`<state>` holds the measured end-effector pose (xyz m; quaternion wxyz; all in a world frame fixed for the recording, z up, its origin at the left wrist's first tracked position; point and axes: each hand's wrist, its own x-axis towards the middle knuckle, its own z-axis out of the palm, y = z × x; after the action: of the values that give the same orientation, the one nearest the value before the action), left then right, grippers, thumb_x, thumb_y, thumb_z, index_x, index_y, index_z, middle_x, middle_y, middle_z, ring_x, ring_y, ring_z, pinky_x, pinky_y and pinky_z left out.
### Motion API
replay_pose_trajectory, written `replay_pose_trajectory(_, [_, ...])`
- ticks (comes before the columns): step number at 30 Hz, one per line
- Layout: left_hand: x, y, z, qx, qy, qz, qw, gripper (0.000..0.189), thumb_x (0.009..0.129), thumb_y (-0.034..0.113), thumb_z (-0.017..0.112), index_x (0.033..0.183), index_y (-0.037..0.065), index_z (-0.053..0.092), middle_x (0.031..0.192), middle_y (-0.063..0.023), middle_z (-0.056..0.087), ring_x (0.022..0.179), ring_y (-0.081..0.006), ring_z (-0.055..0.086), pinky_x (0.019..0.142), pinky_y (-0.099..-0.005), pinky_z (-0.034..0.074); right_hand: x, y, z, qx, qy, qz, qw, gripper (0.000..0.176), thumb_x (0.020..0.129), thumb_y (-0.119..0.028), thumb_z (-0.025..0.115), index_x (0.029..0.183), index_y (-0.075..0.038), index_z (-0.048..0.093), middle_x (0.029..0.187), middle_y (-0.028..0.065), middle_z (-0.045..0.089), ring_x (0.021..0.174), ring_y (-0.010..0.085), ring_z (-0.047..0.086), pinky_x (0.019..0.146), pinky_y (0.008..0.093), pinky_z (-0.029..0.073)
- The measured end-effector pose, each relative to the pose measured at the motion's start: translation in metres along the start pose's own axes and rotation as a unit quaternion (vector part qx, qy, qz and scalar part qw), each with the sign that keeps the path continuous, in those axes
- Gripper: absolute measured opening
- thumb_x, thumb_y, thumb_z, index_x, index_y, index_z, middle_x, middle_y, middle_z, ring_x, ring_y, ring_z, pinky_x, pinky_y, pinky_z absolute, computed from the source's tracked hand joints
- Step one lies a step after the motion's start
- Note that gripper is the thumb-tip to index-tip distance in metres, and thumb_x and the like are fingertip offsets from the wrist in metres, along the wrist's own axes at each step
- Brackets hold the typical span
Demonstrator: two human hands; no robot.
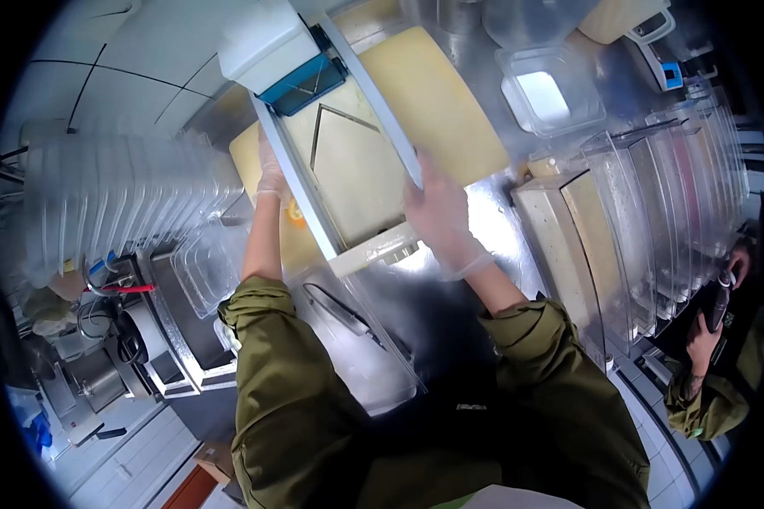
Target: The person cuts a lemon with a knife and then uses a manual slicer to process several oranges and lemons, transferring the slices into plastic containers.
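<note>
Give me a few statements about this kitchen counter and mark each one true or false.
1. The left hand and the right hand both wear thin clear gloves. True.
2. The slicer lies over a red cutting board. False: the cutting board is pale yellow.
3. The right hand rests on the slicer's right rail. True.
4. The sleeves are blue. False: they are olive green.
5. Another person is at the lower right edge of the view. True.
</note>
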<state>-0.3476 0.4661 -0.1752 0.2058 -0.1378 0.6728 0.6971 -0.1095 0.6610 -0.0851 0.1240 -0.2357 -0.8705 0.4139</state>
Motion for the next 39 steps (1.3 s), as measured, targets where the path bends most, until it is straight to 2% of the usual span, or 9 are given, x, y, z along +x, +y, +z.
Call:
replay_pose_trajectory(4, [0.038, -0.018, 0.006, -0.025, -0.019, -0.064, 0.997, 0.027, 0.087, 0.029, 0.053, 0.106, 0.009, 0.056, 0.088, -0.0040, 0.057, 0.082, -0.0155, 0.054, 0.073, -0.0301, 0.046, -0.001, -0.003, 0.000, 0.023, 0.004, 0.002, 1.000, 0.043, 0.083, -0.012, 0.056, 0.125, -0.006, 0.045, 0.093, 0.0233, 0.063, 0.083, 0.0428, 0.060, 0.070, 0.0491, 0.048])
replay_pose_trajectory(11, [0.061, -0.036, 0.018, -0.044, -0.031, -0.080, 0.995, 0.030, 0.086, 0.031, 0.056, 0.107, 0.010, 0.056, 0.090, -0.0055, 0.058, 0.084, -0.0172, 0.055, 0.074, -0.0321, 0.047, 0.000, -0.002, -0.002, -0.008, 0.006, -0.006, 1.000, 0.045, 0.081, -0.009, 0.056, 0.124, -0.003, 0.044, 0.084, 0.0247, 0.063, 0.077, 0.0427, 0.061, 0.067, 0.0489, 0.048])
replay_pose_trajectory(18, [0.045, -0.034, 0.013, -0.045, -0.026, -0.053, 0.997, 0.033, 0.085, 0.033, 0.058, 0.109, 0.010, 0.056, 0.092, -0.0069, 0.058, 0.085, -0.0189, 0.056, 0.075, -0.0341, 0.048, 0.002, -0.001, -0.003, -0.023, -0.005, -0.014, 1.000, 0.047, 0.079, -0.006, 0.055, 0.125, -0.004, 0.044, 0.081, 0.0254, 0.062, 0.074, 0.0437, 0.060, 0.066, 0.0505, 0.048])
replay_pose_trajectory(22, [0.016, -0.027, 0.001, -0.035, -0.023, -0.023, 0.999, 0.035, 0.084, 0.034, 0.059, 0.109, 0.011, 0.056, 0.093, -0.0077, 0.058, 0.086, -0.0199, 0.056, 0.076, -0.0352, 0.048, 0.005, -0.011, -0.012, -0.034, -0.085, 0.057, 0.994, 0.051, 0.079, -0.013, 0.055, 0.127, -0.002, 0.042, 0.091, 0.0238, 0.063, 0.083, 0.0417, 0.061, 0.074, 0.0504, 0.048])
replay_pose_trajectory(26, [0.004, -0.033, -0.015, 0.065, -0.033, 0.055, 0.996, 0.036, 0.083, 0.035, 0.060, 0.110, 0.011, 0.056, 0.095, -0.0085, 0.058, 0.087, -0.0209, 0.057, 0.076, -0.0363, 0.049, 0.003, -0.009, -0.011, -0.048, -0.071, 0.042, 0.995, 0.052, 0.079, -0.012, 0.054, 0.129, -0.002, 0.041, 0.093, 0.0245, 0.063, 0.085, 0.0420, 0.061, 0.076, 0.0498, 0.048])
replay_pose_trajectory(28, [0.025, -0.057, -0.040, 0.384, -0.059, 0.221, 0.894, 0.038, 0.081, 0.029, 0.061, 0.112, 0.007, 0.054, 0.104, -0.0126, 0.057, 0.094, -0.0271, 0.056, 0.082, -0.0396, 0.048, 0.003, -0.009, -0.010, -0.048, -0.069, 0.039, 0.996, 0.053, 0.079, -0.012, 0.054, 0.130, -0.002, 0.041, 0.094, 0.0248, 0.063, 0.086, 0.0420, 0.061, 0.077, 0.0497, 0.048])
replay_pose_trajectory(31, [-0.061, 0.001, -0.018, 0.728, -0.065, 0.335, 0.594, 0.043, 0.078, 0.024, 0.060, 0.115, 0.005, 0.052, 0.117, -0.0170, 0.053, 0.106, -0.0349, 0.052, 0.090, -0.0430, 0.046, 0.005, -0.009, -0.011, -0.037, -0.078, 0.050, 0.995, 0.054, 0.079, -0.012, 0.054, 0.130, -0.002, 0.041, 0.096, 0.0250, 0.063, 0.088, 0.0422, 0.061, 0.079, 0.0498, 0.047])
replay_pose_trajectory(35, [-0.100, 0.025, -0.015, 0.758, -0.087, 0.304, 0.571, 0.048, 0.080, 0.025, 0.061, 0.124, 0.009, 0.051, 0.122, -0.0124, 0.053, 0.114, -0.0309, 0.050, 0.095, -0.0407, 0.042, 0.003, -0.011, -0.012, -0.021, -0.068, 0.052, 0.996, 0.053, 0.080, -0.014, 0.053, 0.130, -0.002, 0.041, 0.098, 0.0254, 0.062, 0.090, 0.0422, 0.060, 0.081, 0.0493, 0.047])
replay_pose_trajectory(39, [-0.114, 0.084, -0.022, 0.584, -0.163, 0.219, 0.764, 0.034, 0.085, 0.026, 0.056, 0.113, 0.008, 0.061, 0.107, -0.0099, 0.063, 0.102, -0.0264, 0.057, 0.089, -0.0348, 0.045, 0.003, -0.009, -0.008, -0.017, -0.066, 0.058, 0.996, 0.051, 0.080, -0.015, 0.053, 0.129, -0.003, 0.043, 0.099, 0.0256, 0.062, 0.091, 0.0422, 0.060, 0.082, 0.0488, 0.047])
